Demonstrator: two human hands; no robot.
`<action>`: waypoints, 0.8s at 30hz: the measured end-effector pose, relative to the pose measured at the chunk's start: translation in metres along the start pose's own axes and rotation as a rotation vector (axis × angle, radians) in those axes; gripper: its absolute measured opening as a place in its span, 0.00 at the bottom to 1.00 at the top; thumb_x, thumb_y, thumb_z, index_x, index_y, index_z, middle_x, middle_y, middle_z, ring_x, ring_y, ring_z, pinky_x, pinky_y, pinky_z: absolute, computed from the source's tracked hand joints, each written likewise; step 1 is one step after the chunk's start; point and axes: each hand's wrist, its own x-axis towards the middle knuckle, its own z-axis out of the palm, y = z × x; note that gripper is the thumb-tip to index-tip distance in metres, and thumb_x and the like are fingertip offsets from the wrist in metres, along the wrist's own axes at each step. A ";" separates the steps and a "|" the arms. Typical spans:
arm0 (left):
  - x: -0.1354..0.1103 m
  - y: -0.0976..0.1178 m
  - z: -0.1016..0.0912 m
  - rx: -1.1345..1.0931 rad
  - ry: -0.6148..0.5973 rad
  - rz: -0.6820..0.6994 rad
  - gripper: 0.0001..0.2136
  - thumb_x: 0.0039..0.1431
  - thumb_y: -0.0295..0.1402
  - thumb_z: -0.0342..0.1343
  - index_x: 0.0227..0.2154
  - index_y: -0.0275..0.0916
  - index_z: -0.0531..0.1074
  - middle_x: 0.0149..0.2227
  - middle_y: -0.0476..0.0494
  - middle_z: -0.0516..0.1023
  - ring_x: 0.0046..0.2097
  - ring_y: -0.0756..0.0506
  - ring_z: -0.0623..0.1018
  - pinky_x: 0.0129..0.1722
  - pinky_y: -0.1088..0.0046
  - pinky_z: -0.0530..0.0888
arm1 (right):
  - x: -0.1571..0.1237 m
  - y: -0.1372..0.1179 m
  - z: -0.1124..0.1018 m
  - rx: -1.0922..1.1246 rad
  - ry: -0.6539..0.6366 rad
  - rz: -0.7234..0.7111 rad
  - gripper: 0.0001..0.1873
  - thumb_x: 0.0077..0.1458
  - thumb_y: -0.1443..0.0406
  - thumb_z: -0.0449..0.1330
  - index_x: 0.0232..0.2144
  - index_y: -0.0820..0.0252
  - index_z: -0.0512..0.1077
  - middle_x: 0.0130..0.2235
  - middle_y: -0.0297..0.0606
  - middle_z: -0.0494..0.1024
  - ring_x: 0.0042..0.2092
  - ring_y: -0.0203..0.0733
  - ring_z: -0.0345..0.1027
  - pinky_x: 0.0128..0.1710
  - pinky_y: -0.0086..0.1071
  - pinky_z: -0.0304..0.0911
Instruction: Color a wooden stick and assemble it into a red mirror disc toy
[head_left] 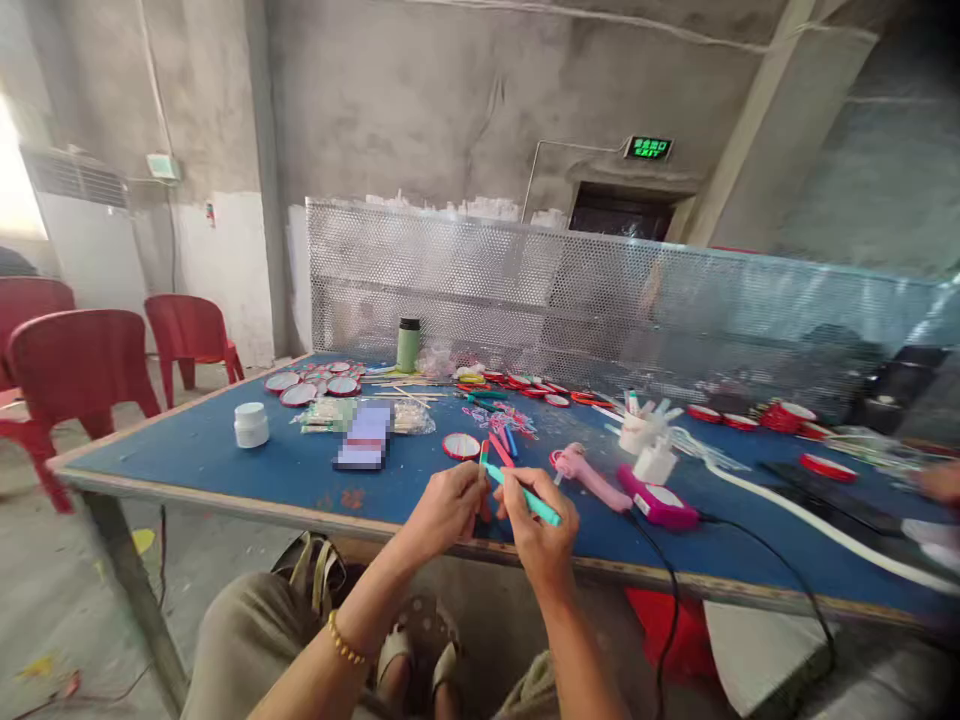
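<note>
My right hand (pixel 545 525) grips a teal marker pen (pixel 541 508) like a writing tool, its tip pointing up and left. Close beside it, my left hand (pixel 448 502) is closed on a small thin stick (pixel 484 453) with a red and green end; its lower part is hidden by the fingers. The marker's tip is at or very near this stick; I cannot tell whether they touch. Just beyond the hands lie a red-rimmed round disc (pixel 461 446), a red marker (pixel 501 450) and a blue marker (pixel 511 441).
On the blue table (pixel 202 470) are a white jar (pixel 251 425), a phone (pixel 365 440), a green bottle (pixel 408 346) and a pink glue gun (pixel 592 480). A magenta device (pixel 660 498) has a black cable. A perforated metal screen (pixel 465 290) stands behind. Another person's hand (pixel 939 483) shows at right.
</note>
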 end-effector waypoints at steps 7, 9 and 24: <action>-0.001 0.003 -0.002 -0.029 -0.023 -0.001 0.15 0.67 0.43 0.44 0.28 0.40 0.63 0.23 0.53 0.73 0.17 0.54 0.67 0.21 0.79 0.61 | 0.001 0.000 0.003 0.035 0.028 0.021 0.08 0.64 0.64 0.58 0.32 0.58 0.74 0.24 0.28 0.77 0.20 0.32 0.69 0.24 0.25 0.65; -0.001 0.004 -0.002 -0.027 -0.028 -0.004 0.15 0.67 0.43 0.44 0.27 0.40 0.62 0.24 0.52 0.73 0.17 0.54 0.67 0.20 0.79 0.61 | 0.001 0.001 0.003 0.036 0.039 0.024 0.08 0.64 0.64 0.58 0.32 0.58 0.74 0.25 0.29 0.77 0.20 0.32 0.69 0.23 0.25 0.65; -0.002 0.006 -0.002 -0.030 -0.033 -0.005 0.15 0.67 0.43 0.44 0.28 0.40 0.62 0.24 0.52 0.74 0.17 0.54 0.68 0.19 0.79 0.60 | 0.002 -0.001 0.002 0.012 0.027 0.014 0.08 0.63 0.64 0.58 0.32 0.58 0.74 0.24 0.28 0.77 0.20 0.32 0.69 0.23 0.25 0.65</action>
